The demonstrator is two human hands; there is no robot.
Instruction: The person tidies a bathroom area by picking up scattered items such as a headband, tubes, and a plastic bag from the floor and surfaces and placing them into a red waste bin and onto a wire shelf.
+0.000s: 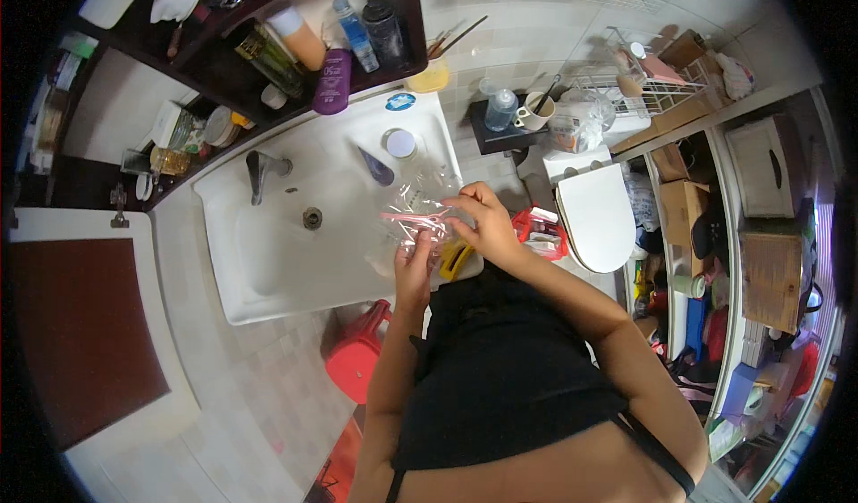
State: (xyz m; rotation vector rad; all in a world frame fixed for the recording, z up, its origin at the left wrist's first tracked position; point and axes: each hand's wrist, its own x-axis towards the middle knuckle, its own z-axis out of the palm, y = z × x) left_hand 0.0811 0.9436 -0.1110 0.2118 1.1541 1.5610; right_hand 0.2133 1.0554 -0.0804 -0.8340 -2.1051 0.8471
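Observation:
A clear plastic bag [422, 192] with a pink strip across it is held between my two hands, above the right end of the white sink [268, 279]. My left hand [414, 266] pinches its near side, fingers closed. On the other side my right hand [483, 221] grips the bag by its edge with thumb and fingers. Below the bag, a yellow object [456, 260] lies at the sink's near right corner, partly hidden by my hands. Behind the bag are a dark purple tube [376, 167] and a jar with a white lid [400, 143].
A faucet [266, 170] stands at the sink's far left. Bottles, including a purple one [333, 83], fill the dark shelf behind. To the right are a red basket [542, 232], a white toilet lid [597, 217] and crowded shelves. A red stool [357, 355] stands below the sink.

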